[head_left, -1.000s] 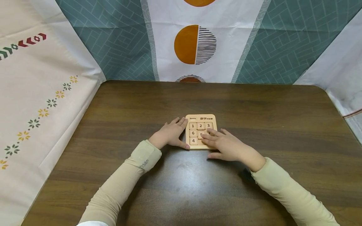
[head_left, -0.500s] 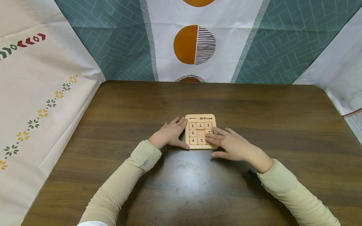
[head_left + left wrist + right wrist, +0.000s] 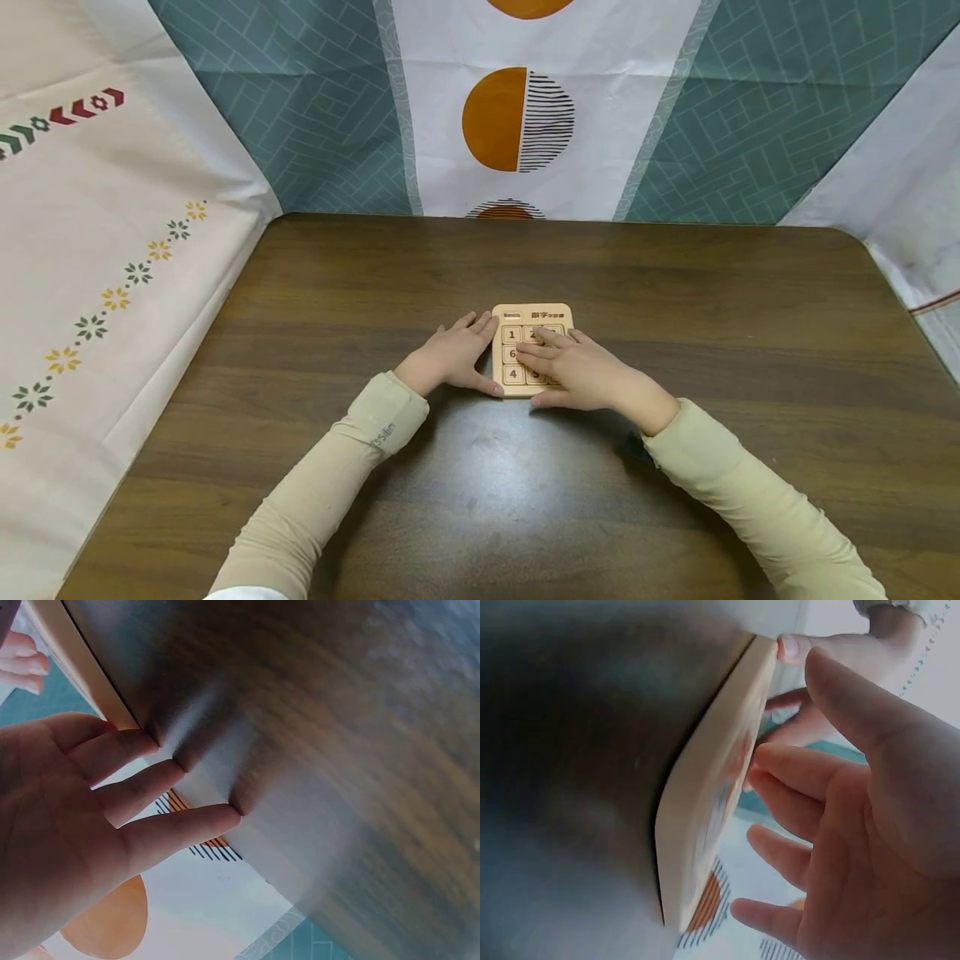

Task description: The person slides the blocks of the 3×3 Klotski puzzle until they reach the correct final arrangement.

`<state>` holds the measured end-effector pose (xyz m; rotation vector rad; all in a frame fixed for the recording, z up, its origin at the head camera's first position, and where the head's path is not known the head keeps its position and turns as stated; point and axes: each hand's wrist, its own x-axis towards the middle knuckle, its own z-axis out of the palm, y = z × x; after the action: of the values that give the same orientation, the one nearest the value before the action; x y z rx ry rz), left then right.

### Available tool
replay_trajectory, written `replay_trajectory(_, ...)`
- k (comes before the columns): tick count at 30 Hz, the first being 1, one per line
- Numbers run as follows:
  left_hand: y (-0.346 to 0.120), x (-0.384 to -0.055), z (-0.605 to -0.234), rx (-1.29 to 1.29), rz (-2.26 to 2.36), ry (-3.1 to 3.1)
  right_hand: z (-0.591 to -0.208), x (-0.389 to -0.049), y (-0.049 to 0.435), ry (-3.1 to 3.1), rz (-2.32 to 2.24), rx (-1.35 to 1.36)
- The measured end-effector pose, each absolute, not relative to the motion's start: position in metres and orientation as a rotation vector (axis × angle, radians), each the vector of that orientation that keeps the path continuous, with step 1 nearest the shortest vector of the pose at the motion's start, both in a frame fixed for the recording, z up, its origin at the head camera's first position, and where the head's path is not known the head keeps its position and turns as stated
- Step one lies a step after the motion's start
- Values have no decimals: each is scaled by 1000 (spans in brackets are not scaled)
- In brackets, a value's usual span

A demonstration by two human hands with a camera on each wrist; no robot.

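Note:
A light wooden sliding number puzzle [image 3: 532,309] lies flat on the table, its numbered tiles in rows. Tiles 1, 4 and 6 show at its left side. My left hand [image 3: 453,356] rests along the puzzle's left edge, fingers extended and thumb at the bottom left corner. My right hand [image 3: 585,375] reaches over from the right, fingertips on the middle tiles and hiding several of them. Its thumb lies near the bottom edge. In the right wrist view the puzzle board [image 3: 694,802] appears edge-on beside the right hand's fairly straight fingers.
The dark wooden table [image 3: 375,275] extends on all sides of the puzzle. Behind it hangs a teal and white patterned cloth [image 3: 322,108]. Pale cloth [image 3: 150,350] covers the left side, and white cloth [image 3: 922,183] hangs at the right.
The 5 tile moved down to the bottom row, leaving a gap in the centre. My right hand drew back right, then moved left over that gap. My left hand stayed put.

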<state>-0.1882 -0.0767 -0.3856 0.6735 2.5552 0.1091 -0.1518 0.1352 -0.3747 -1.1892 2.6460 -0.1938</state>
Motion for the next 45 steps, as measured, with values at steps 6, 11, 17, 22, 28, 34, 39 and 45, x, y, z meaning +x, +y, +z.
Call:
replay_trajectory(6, -75, -188, -384, 668, 100, 2550, -375, -154, 135, 2629, -186, -1203)
replay_trajectory(11, -75, -189, -383, 672, 87, 2553, -373, -154, 149, 2665, -199, -1196)
replay_trajectory(17, -75, -190, -382, 676, 80, 2553, -371, -151, 150, 2653, -201, -1222)
replay_trajectory(22, -74, -191, -383, 682, 90, 2553, -371, -145, 138, 2593, -206, -1324)
replay_trajectory(28, -74, -190, -382, 670, 92, 2545, -373, -149, 130, 2584, -137, -1317)
replay_trajectory(34, -74, -190, -381, 657, 89, 2538, -375, -165, 128, 2586, -133, -1257)
replay_trajectory(39, -74, -189, -381, 655, 83, 2540, -374, -166, 134, 2596, -183, -1243)
replay_trajectory(45, -75, -188, -382, 660, 92, 2548, -371, -151, 152, 2652, -237, -1261)
